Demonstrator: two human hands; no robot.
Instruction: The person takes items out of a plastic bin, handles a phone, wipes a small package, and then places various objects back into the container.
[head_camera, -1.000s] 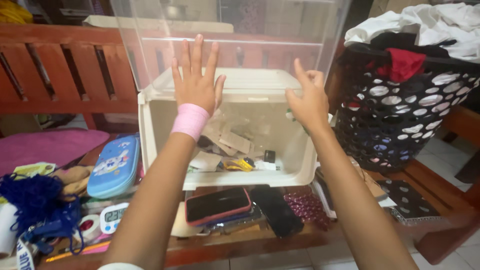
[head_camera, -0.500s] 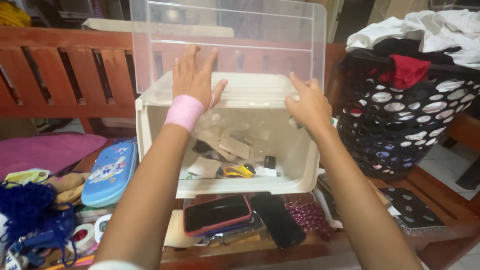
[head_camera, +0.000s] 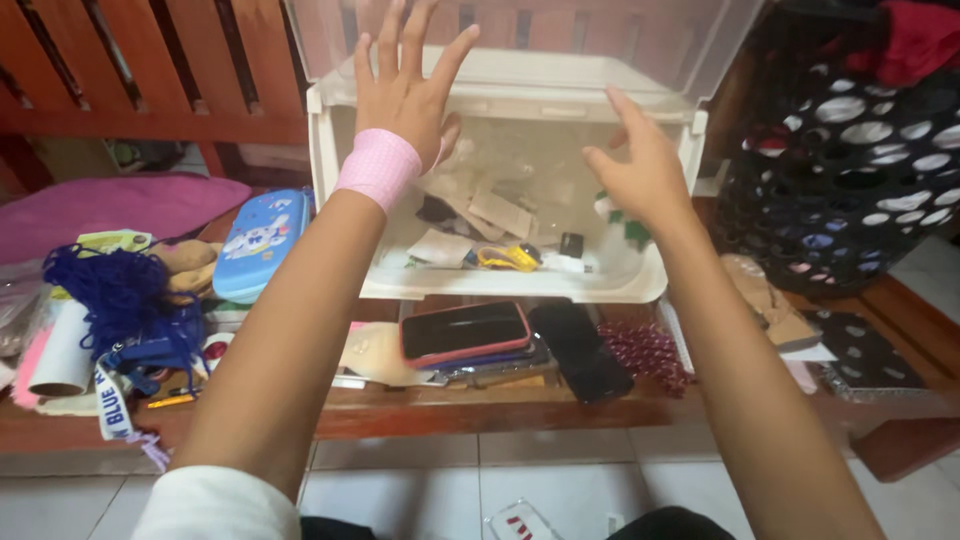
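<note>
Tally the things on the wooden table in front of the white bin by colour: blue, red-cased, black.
Blue: 2, the pencil case and the yarn.
Red-cased: 1, the phone.
Black: 1, the flat pouch.
Total: 4.

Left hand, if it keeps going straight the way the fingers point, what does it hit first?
Probably the clear flap of the bin: the left hand is spread flat with fingertips up against it, though depth is unclear.
</note>
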